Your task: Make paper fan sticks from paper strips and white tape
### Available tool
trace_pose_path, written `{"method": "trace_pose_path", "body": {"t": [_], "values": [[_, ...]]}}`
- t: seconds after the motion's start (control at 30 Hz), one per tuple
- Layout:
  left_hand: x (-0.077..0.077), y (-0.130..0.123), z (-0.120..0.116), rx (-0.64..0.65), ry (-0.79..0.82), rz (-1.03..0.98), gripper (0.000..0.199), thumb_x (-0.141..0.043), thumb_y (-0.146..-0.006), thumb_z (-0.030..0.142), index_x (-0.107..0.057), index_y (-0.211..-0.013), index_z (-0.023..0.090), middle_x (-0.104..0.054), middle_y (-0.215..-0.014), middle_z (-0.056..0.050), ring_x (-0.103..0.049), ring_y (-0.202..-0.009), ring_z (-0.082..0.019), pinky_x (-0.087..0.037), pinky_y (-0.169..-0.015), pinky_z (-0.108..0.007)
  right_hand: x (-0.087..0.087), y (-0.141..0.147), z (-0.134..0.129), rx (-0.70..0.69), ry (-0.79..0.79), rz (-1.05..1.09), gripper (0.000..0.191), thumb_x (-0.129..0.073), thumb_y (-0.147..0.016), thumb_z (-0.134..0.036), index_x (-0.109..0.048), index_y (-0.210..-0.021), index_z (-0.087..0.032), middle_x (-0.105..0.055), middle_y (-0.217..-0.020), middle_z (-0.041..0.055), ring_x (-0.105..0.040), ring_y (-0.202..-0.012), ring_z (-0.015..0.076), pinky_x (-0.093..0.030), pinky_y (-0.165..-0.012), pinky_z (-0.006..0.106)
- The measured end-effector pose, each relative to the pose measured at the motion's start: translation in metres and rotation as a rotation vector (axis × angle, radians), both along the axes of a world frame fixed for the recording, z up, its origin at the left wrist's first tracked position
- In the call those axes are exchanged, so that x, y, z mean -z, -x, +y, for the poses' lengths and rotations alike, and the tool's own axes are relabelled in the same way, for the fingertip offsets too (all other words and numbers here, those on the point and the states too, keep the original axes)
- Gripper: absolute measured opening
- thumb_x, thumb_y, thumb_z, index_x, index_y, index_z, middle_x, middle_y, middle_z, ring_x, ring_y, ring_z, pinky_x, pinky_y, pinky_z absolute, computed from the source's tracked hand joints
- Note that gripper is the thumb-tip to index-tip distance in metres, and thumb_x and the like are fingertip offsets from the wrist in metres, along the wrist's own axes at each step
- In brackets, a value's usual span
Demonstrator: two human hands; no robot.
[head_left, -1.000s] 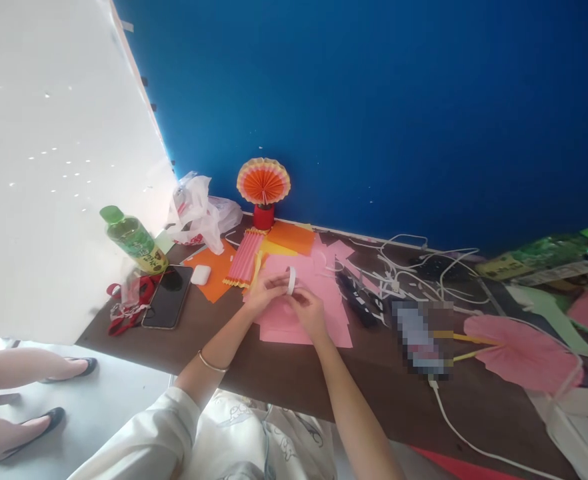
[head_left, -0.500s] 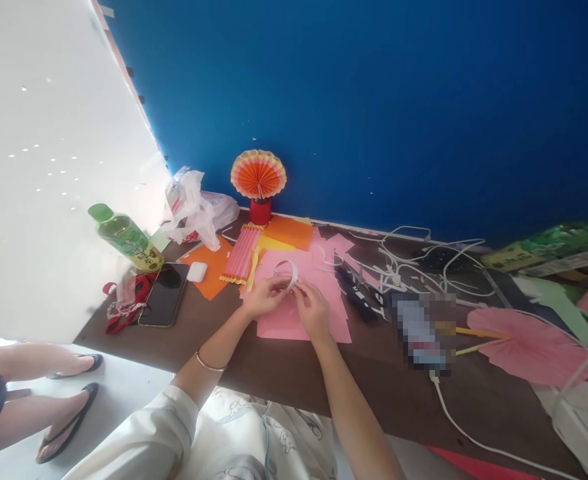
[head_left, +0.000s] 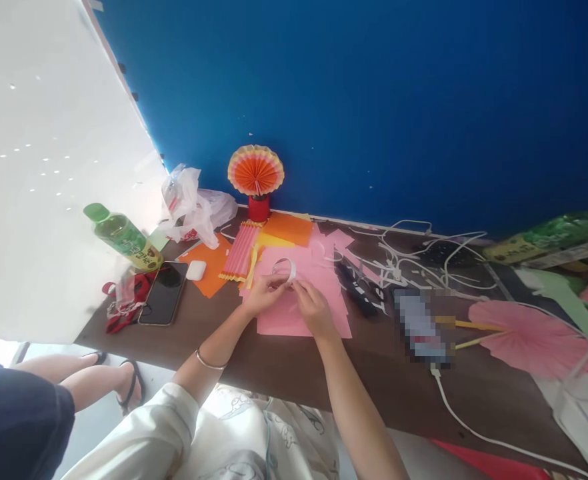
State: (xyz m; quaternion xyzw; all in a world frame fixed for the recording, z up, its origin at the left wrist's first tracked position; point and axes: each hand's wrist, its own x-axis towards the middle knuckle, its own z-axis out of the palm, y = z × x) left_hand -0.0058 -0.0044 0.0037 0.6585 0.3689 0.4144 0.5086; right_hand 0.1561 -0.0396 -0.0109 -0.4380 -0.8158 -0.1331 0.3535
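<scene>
Over a stack of pink paper [head_left: 284, 325], both hands meet at a white tape roll or ring [head_left: 293, 269]. My left hand [head_left: 264, 294] is closed on the ring's lower left side. My right hand [head_left: 315, 308] has its fingers pinched together at the ring's lower right; whatever lies between those fingertips is too small to make out. Beyond the hands lie a pleated pink strip with yellow edges [head_left: 243, 250] and orange paper [head_left: 289, 230]. A round orange, pink and yellow folded fan [head_left: 257, 171] stands upright on a red base [head_left: 259, 208] near the blue wall.
On the left are a green bottle [head_left: 127, 239], a dark phone [head_left: 164, 293], a white case [head_left: 196, 270] and plastic bags [head_left: 191, 207]. Dark tools [head_left: 357, 290], white cables [head_left: 411, 250], a charging phone [head_left: 421, 327] and a pink fan [head_left: 531, 337] lie right. A person's legs [head_left: 89, 387] show lower left.
The other person's legs have moved right, and more dark clothing shows. My right fingers have shifted slightly at the ring. The view has tilted a little.
</scene>
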Motion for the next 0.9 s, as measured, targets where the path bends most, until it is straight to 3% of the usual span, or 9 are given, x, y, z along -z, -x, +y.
{"method": "trace_pose_path", "body": {"t": [0.3,0.6,0.9], "values": [[0.007,0.002,0.001,-0.047,-0.087,0.003,0.029,-0.052,-0.082,0.034,-0.068,-0.095,0.013,-0.069,-0.08,-0.005,-0.062,-0.073,-0.016,-0.05,-0.063,-0.025,-0.006,0.0,0.001,-0.044,-0.047,-0.176,0.031,-0.042,-0.086,-0.01,-0.058,-0.113,-0.01,-0.066,-0.092,0.0138,-0.063,-0.086,0.0199,-0.053,-0.076,0.031],[0.011,0.003,0.001,-0.045,-0.051,0.021,0.031,-0.054,-0.08,0.038,-0.067,-0.098,0.016,-0.068,-0.084,-0.004,-0.062,-0.076,-0.019,-0.052,-0.068,-0.03,0.003,0.0,0.004,-0.049,0.113,-0.055,0.027,-0.042,-0.089,-0.02,-0.065,-0.103,-0.016,-0.069,-0.091,0.0123,-0.066,-0.081,0.02,-0.056,-0.071,0.032],[0.007,0.001,0.0,0.007,-0.021,-0.032,0.033,-0.052,-0.081,0.037,-0.067,-0.096,0.013,-0.069,-0.088,-0.007,-0.063,-0.083,-0.02,-0.052,-0.076,-0.032,-0.003,-0.001,0.0,-0.099,0.173,0.028,0.027,-0.041,-0.09,-0.018,-0.062,-0.108,-0.018,-0.068,-0.098,0.0118,-0.063,-0.095,0.0214,-0.053,-0.084,0.035]]}}
